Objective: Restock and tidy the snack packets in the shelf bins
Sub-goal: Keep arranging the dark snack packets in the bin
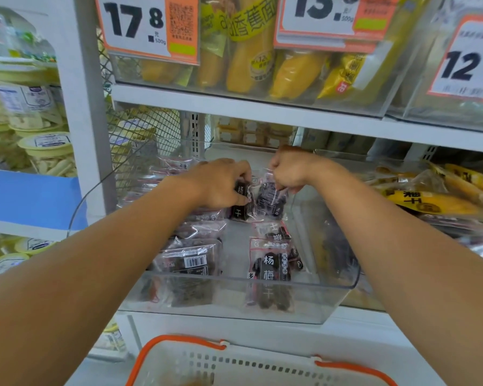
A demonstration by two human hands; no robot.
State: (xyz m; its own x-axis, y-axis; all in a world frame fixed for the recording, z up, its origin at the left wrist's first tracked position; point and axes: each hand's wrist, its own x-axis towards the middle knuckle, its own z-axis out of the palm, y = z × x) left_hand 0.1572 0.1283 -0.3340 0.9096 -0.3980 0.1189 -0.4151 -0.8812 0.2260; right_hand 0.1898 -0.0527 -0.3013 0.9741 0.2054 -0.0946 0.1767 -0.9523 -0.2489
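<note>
Two dark snack packets are held upright over the back half of a clear plastic bin (pixel 332 291) on the middle shelf. The left packet (pixel 241 203) is gripped by the left hand (pixel 221 182), with fingers curled over its top edge and the thumb pressed against its side; its long axis runs vertically, the printed characters reading top to bottom. The right packet (pixel 271 200) is pinched at its upper edge by the right hand (pixel 289 168), so that it hangs just beside the first (the two packets appear to touch), also with its long axis vertical. More packets of the same kind are seen lying on the bin floor: a barcode-side packet (pixel 191 260) at the front left, and a face-up packet (pixel 271 267) at the front right, its length pointing toward the camera. An orange-handled basket (pixel 262 366) is seen below the shelf.
</note>
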